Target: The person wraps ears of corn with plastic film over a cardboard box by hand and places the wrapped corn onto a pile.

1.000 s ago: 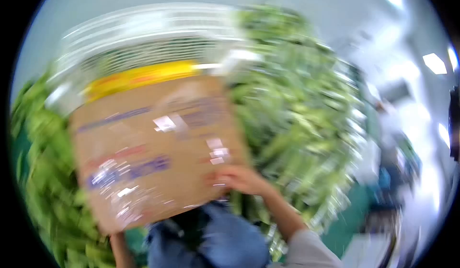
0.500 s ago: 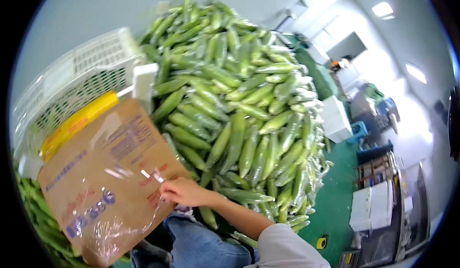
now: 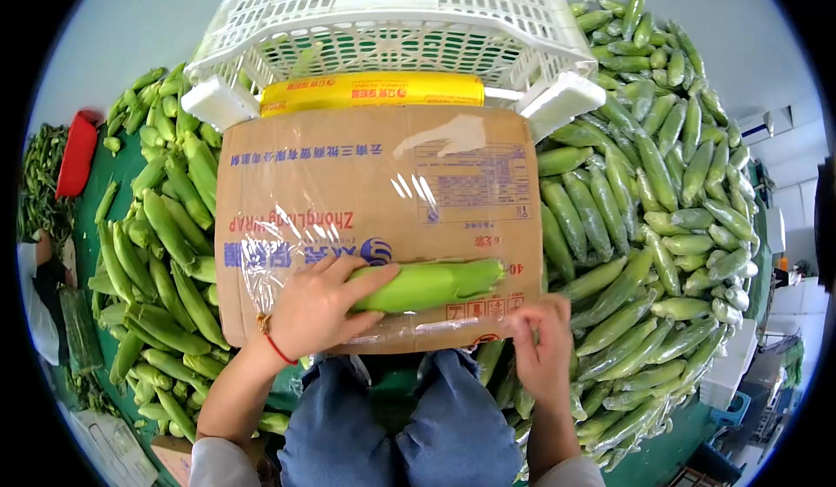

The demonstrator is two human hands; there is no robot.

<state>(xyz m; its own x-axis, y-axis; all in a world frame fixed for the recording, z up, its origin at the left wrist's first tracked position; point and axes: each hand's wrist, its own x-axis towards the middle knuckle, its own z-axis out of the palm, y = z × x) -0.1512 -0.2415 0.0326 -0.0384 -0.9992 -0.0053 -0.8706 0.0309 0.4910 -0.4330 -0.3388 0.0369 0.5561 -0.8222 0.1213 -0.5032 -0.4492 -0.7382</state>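
Observation:
A green ear of corn in its husk (image 3: 427, 285) lies crosswise on the film-covered cardboard box (image 3: 374, 173), near the box's front edge. My left hand (image 3: 322, 304), with a red string at its wrist, grips the ear's left end between thumb and fingers. At the box's front right corner is my right hand (image 3: 540, 334), its fingers curled and pinched together at the edge of the clear film; what they hold is too thin to make out surely. Behind the box sits a yellow film roll (image 3: 374, 91).
A white plastic crate (image 3: 392, 38) stands behind the box. Unwrapped corn (image 3: 165, 234) is heaped at left, film-wrapped corn (image 3: 662, 226) at right. A red basin (image 3: 78, 154) and part of another person (image 3: 39, 287) show at far left.
The view has swung back to centre on the box. My left hand now shows, holding an ear of corn on the box. My right hand is at the box's front right corner.

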